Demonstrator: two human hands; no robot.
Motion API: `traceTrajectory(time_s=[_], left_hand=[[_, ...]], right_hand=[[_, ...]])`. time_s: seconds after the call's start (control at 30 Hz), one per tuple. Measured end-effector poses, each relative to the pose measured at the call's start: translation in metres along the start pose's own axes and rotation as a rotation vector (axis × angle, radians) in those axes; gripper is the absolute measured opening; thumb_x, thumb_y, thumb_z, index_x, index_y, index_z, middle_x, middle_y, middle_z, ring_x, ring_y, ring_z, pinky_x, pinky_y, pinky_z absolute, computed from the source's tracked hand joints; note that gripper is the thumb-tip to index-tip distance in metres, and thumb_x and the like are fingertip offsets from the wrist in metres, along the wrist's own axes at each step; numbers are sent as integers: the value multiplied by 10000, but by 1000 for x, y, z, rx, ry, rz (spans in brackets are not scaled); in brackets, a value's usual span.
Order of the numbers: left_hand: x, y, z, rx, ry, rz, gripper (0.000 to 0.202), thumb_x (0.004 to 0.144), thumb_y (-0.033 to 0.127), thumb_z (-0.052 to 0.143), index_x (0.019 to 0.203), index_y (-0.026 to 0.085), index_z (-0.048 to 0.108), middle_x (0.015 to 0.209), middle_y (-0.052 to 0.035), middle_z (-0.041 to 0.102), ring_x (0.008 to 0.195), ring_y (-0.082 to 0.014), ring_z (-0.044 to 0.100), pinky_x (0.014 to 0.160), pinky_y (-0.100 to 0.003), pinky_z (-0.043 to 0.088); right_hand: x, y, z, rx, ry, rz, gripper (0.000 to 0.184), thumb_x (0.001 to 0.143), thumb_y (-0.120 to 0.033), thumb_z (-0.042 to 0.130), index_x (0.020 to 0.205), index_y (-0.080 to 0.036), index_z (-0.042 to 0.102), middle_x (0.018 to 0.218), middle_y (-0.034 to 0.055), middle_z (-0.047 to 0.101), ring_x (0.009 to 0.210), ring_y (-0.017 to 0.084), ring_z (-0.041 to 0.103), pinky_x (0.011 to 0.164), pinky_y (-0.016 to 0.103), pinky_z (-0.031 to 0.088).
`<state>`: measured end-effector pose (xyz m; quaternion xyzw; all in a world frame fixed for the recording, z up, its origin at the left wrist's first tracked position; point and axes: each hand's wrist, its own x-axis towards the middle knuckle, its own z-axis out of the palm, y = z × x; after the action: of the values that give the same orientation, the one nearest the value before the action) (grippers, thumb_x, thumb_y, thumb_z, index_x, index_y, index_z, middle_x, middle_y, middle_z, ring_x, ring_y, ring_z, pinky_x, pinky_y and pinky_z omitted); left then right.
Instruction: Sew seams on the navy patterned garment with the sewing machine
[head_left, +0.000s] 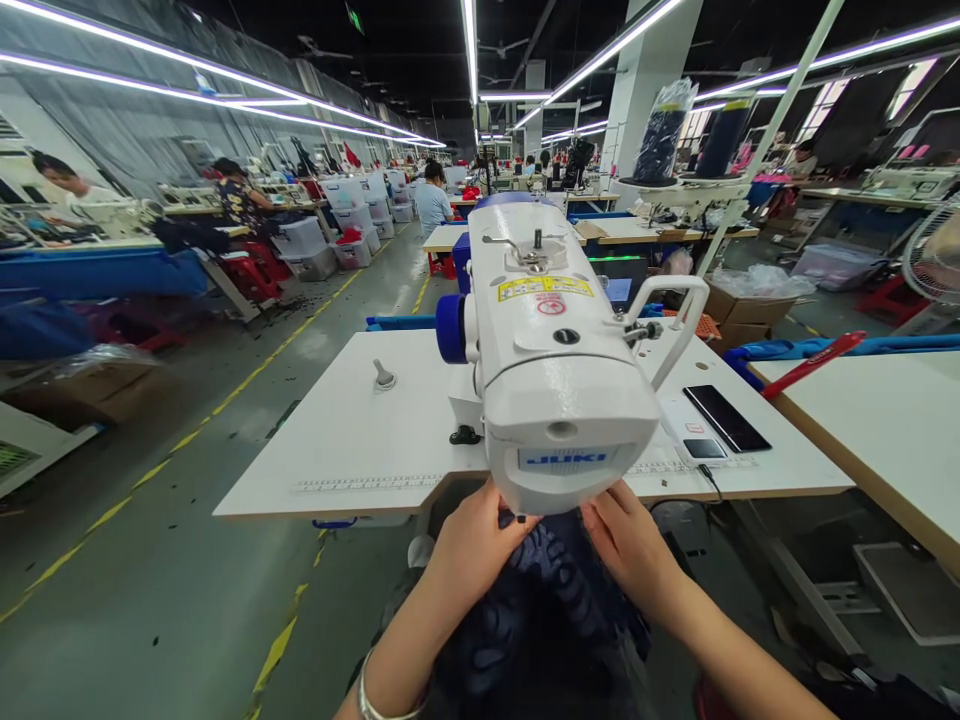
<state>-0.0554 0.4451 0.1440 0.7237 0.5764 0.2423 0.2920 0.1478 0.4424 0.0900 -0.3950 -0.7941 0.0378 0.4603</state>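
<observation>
A white JUKI sewing machine [570,400] fills the middle of the view, its rounded head toward me. Just under that head, my left hand [476,535] is closed on dark blue patterned fabric [547,560], thumb pointing inward. My right hand [630,540] grips the same fabric from the other side. The machine head hides the fingertips of both hands, and the needle area is out of sight behind it. Below the hands the cloth hangs down in folds toward my lap.
The white sewing table [337,420] carries a small grey-white object [384,375] on the left and a dark phone [726,418] on the right. Thread cones [664,135] stand above right. A red tool [817,365] lies near the neighbouring table [892,420]. People sew farther back.
</observation>
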Motion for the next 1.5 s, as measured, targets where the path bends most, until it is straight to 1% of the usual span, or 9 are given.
traceTrajectory(time_s=[0.2, 0.33, 0.47, 0.7, 0.83, 1.07, 1.23, 1.37, 1.5], left_hand=[[1, -2, 1, -7, 14, 12, 254, 830, 442, 557, 913, 230, 669, 928, -49, 733, 894, -261, 659, 801, -316, 471], [0, -4, 2, -16, 27, 14, 269, 822, 444, 571, 949, 228, 668, 967, -57, 735, 950, -267, 653, 832, -312, 470], [1, -6, 3, -38, 35, 15, 254, 809, 419, 591, 956, 228, 669, 991, -62, 735, 976, -275, 650, 847, -320, 474], [6, -5, 1, -123, 14, 2, 256, 786, 367, 630, 990, 217, 656, 948, -66, 738, 1016, -282, 642, 887, -346, 472], [9, -6, 0, -154, -26, 0, 264, 794, 350, 633, 1027, 226, 644, 1071, -53, 714, 1075, -267, 619, 959, -349, 435], [9, -10, 1, -155, -37, 1, 315, 802, 383, 635, 1084, 242, 628, 1182, -40, 673, 1125, -270, 588, 1021, -373, 391], [7, -5, -1, -104, -42, -22, 332, 809, 443, 615, 1060, 227, 624, 1110, -65, 693, 1028, -281, 619, 992, -391, 410], [7, -3, 1, -88, -14, -10, 269, 825, 420, 590, 997, 215, 623, 1052, -67, 704, 971, -270, 628, 961, -379, 427], [8, -3, 5, -110, 5, 11, 207, 834, 370, 567, 947, 210, 636, 1024, -61, 704, 1005, -266, 617, 941, -363, 438]], right_hand=[[-3, -2, 6, 153, 63, 52, 152, 942, -153, 485, 1005, -256, 576, 811, 5, 669, 719, 168, 641, 659, 253, 510], [-3, -2, 15, 225, 37, 33, 161, 931, -152, 517, 958, -261, 632, 916, 23, 647, 860, 179, 620, 771, 272, 498], [-3, 1, 20, 309, 5, 102, 183, 918, -154, 547, 1001, -272, 660, 1008, 34, 623, 964, 181, 593, 843, 262, 490], [7, -1, 7, 366, -194, 188, 199, 920, -164, 511, 1010, -271, 654, 1066, 39, 594, 1052, 189, 562, 900, 274, 471], [7, 0, 5, 399, -213, 244, 191, 932, -185, 490, 990, -276, 647, 1091, 38, 582, 1073, 187, 551, 903, 270, 467], [5, 1, 9, 455, -199, 295, 176, 908, -193, 500, 919, -269, 658, 1039, 29, 599, 991, 184, 580, 892, 281, 466], [17, -2, 2, 541, -276, 462, 81, 861, -278, 592, 894, -219, 637, 989, 43, 619, 949, 215, 583, 875, 340, 483], [25, 5, 1, 621, -305, 549, 208, 800, -315, 671, 961, -193, 622, 892, 30, 645, 835, 213, 596, 795, 368, 514], [28, 16, 3, 649, -328, 520, 229, 764, -350, 718, 913, -199, 632, 774, 7, 638, 790, 222, 604, 759, 370, 521]])
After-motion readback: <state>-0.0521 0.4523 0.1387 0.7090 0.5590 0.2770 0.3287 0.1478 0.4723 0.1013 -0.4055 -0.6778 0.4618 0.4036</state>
